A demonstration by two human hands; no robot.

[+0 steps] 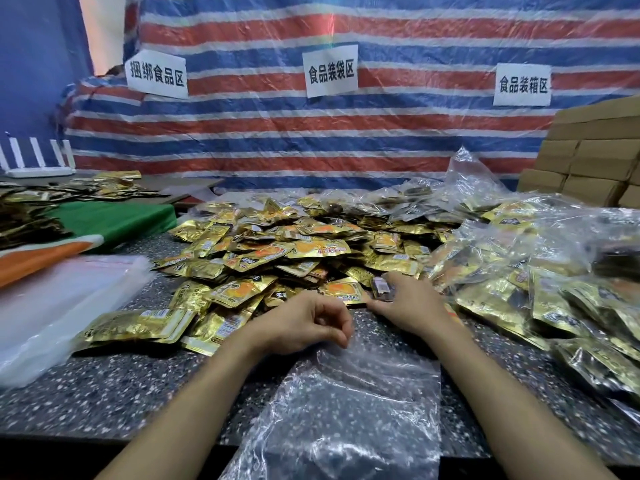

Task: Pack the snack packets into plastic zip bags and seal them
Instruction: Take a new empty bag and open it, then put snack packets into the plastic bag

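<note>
Gold-foil snack packets (294, 251) lie heaped across the middle of a speckled stone counter (104, 386) as a worker begins filling 1 clear zip bag (349, 410). The bag lies flat at the counter's near edge with its lower end hanging over. Loading looks barely begun, as no packet can be seen inside the bag. The left hand (304, 323) rests at the bag's mouth with fingers curled and thumb meeting fingertips, apparently pinching the top film to hold it open. The right hand (408, 303), just beyond the mouth at the foot of the heap, has its fingers closed round 1 dark-faced packet (382, 289), and its thumb touches a gold packet (346, 291) beside it. The next move likely calls for drawing the dark-faced packet back and sliding it through the opening, which the limp film may resist. A stack of unused zip bags (52, 306) sits along the counter's left edge. Filled bags (554, 271) crowd the right edge, with cardboard boxes (588, 161) at the far right corner.
</note>
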